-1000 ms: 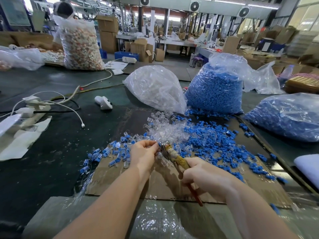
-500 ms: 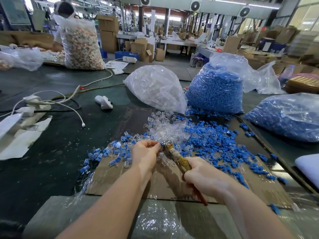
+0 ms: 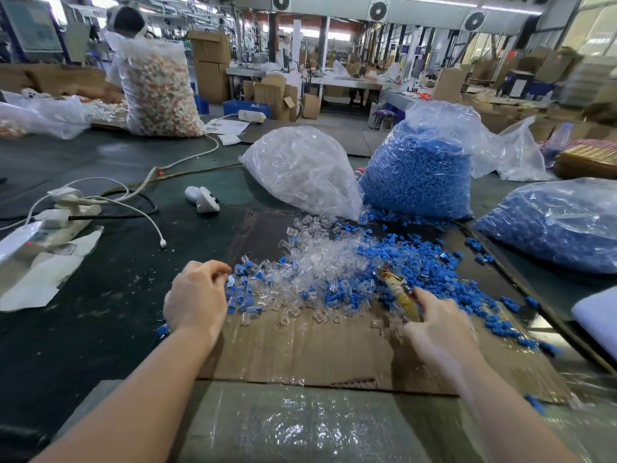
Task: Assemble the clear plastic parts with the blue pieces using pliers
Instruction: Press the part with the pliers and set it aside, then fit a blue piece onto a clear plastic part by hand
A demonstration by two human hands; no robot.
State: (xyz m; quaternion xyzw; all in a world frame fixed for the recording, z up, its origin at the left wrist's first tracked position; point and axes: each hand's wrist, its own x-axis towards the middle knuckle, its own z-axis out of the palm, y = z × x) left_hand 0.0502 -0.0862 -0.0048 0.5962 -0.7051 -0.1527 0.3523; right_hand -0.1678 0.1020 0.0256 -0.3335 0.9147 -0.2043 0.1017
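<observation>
Reaching over the finished pile at the left edge of the flat brown cardboard sheet (image 3: 300, 349), the left hand (image 3: 195, 297) pinches a small blue-and-clear assembled piece (image 3: 230, 281) (probably to drop it there). The right hand (image 3: 437, 329) grips yellow-handled pliers (image 3: 399, 290), nose toward loose clear plastic parts (image 3: 320, 262) and blue plastic pieces (image 3: 420, 262), ready for another.

I see bare cardboard (image 3: 300, 355) between my two arms, open for reaching. Ahead, loose plastic pieces (image 3: 320, 269) crowd the sheet, and three stuffed bags (image 3: 420, 175) wall off the far side.
</observation>
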